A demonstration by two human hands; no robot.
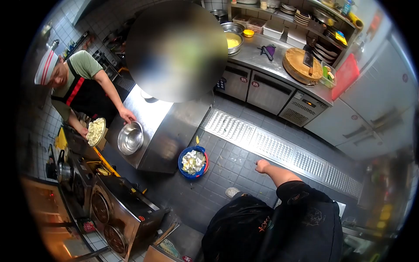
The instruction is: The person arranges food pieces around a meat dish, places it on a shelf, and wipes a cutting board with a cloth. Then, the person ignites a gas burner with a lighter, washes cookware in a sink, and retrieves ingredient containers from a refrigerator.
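My right hand (262,166) hangs over the tiled floor with its fingers curled, and nothing shows in it. It is nearest to the metal floor grating (273,146). My left hand is not in view. To the left of my right hand, a blue-rimmed bin (180,167) with a bag and scraps stands on the floor.
At the left, a co-worker (83,83) holds a steel bowl (130,138) and a plate of pale food (96,132) by a steel counter (183,126). Burners (101,205) are lower left. A cleaver (308,59) lies on a round chopping block (294,64) at the back.
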